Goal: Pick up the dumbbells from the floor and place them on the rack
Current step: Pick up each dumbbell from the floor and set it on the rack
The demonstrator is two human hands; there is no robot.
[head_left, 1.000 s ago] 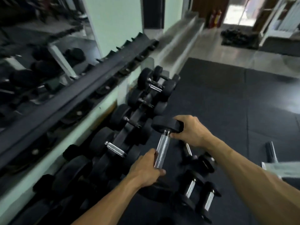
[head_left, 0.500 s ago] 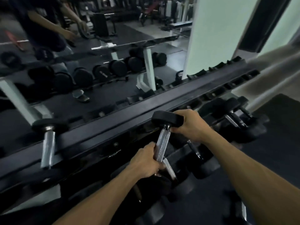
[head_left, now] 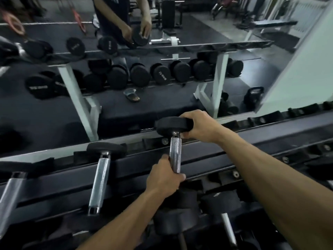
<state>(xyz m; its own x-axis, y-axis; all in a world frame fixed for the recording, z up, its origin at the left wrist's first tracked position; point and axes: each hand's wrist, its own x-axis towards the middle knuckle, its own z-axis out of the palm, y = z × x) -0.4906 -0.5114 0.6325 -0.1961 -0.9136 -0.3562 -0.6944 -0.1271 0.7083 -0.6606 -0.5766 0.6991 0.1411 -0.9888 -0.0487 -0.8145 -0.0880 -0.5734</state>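
I hold a dumbbell (head_left: 175,154) with black rubber heads and a knurled chrome handle over the top tier of the black rack (head_left: 252,141). My left hand (head_left: 164,179) grips the lower part of the handle. My right hand (head_left: 200,126) clasps the far head, which is near the rack's rear rail. The near head is hidden below my left hand. A second dumbbell (head_left: 100,177) rests on the top tier to the left, and a third handle (head_left: 9,195) shows at the far left.
A wall mirror (head_left: 126,78) behind the rack reflects a person, a white-framed rack and several dumbbells. More dumbbells (head_left: 219,202) lie on the lower tier under my arms. A pale pillar (head_left: 302,69) stands at the right.
The view swung from the floor up to the rack. Both hands carried the dumbbell up to the top tier, beside the one resting at the left.
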